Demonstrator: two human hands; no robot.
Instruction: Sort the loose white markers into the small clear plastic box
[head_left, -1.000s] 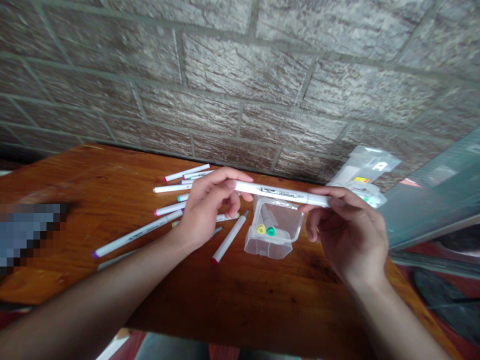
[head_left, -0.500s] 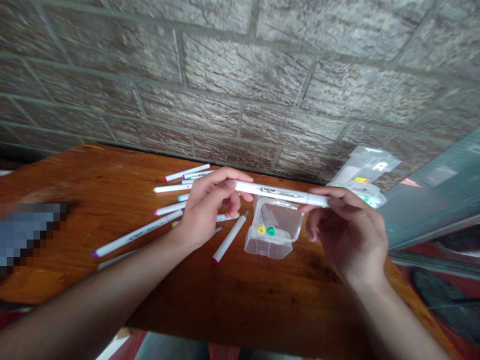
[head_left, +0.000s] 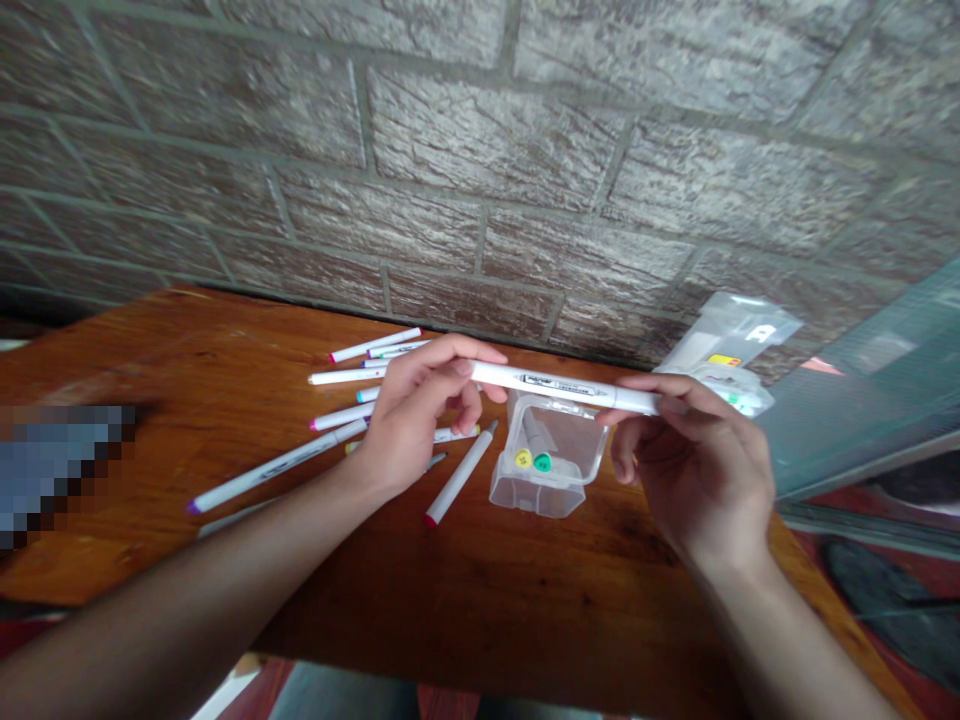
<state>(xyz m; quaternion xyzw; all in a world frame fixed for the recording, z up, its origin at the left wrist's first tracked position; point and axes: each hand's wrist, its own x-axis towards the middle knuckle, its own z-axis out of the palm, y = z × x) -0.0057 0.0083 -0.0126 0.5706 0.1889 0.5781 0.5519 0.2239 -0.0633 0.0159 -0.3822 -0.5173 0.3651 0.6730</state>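
Observation:
A white marker pen (head_left: 559, 385) with dark print on its barrel is held nearly level above the table. My left hand (head_left: 416, 415) pinches its left end, and my right hand (head_left: 701, 465) grips its right end; both tips are covered by fingers. Just beneath the pen stands a clear plastic case (head_left: 538, 495), in which lie a yellow-ended marker (head_left: 523, 459) and a green-ended marker (head_left: 542, 462). Beside the case a red-ended marker (head_left: 459, 480) lies on the wood. Several more markers are spread behind and left of my left hand, among them a purple-ended one (head_left: 277, 467).
The wooden table (head_left: 480, 600) meets a brick wall (head_left: 480, 190) at its back. At the right rear stands an open clear plastic container (head_left: 724, 340) with a yellow label. A pixelated dark object (head_left: 56, 475) is at the left edge, a glass panel (head_left: 885, 370) at the right.

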